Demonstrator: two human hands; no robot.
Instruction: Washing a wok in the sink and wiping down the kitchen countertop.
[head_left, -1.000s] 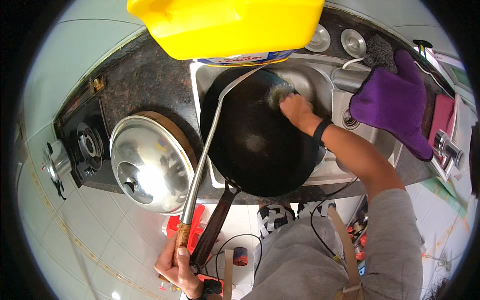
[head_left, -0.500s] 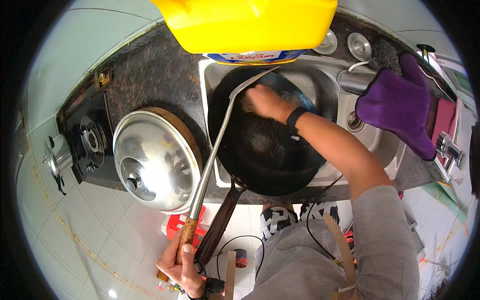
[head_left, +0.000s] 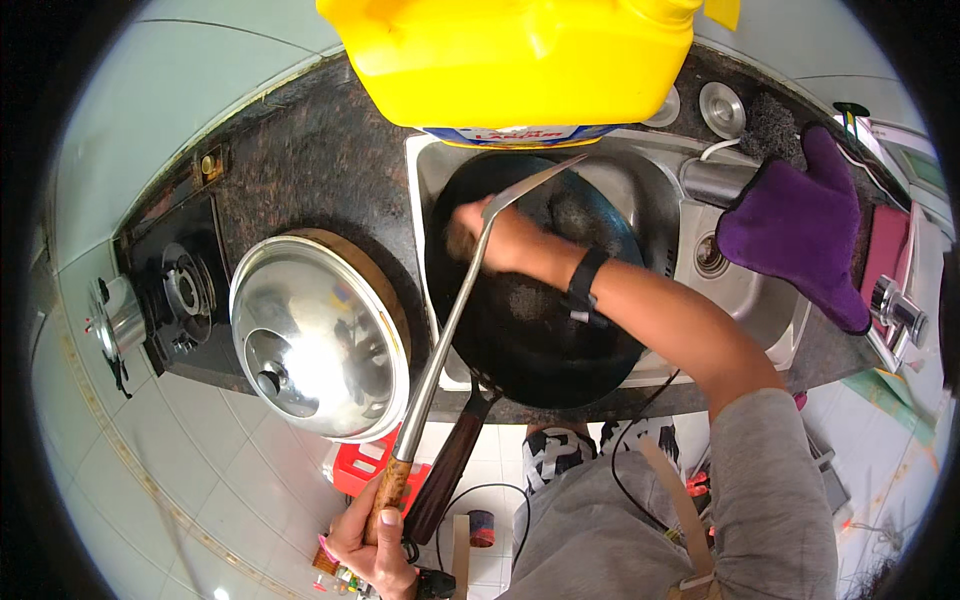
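My left hand (head_left: 372, 540) is closed round the wooden handle of a long metal spatula (head_left: 437, 365). Its shaft slants up and to the right, and the blade passes over my right hand. Inside a large dark wok (head_left: 560, 350), my right hand (head_left: 495, 240) is at the left wall. Its fingers look curled and are blurred; a brownish patch shows by them, too smeared to name. The wok rests over the steel sink (head_left: 640, 170), its dark handle (head_left: 450, 460) pointing toward me beside the spatula handle.
Left of the sink lies a domed metal lid (head_left: 320, 340), near a gas burner (head_left: 185, 290). A large yellow jug (head_left: 500, 60) stands behind the sink. On the right are a purple glove (head_left: 800, 225), a dark scouring pad (head_left: 770, 130) and a metal sink strainer (head_left: 722, 108).
My right hand has moved left inside the wok, from its far part to the left wall. My left hand keeps hold of the spatula. The whole view has shifted slightly.
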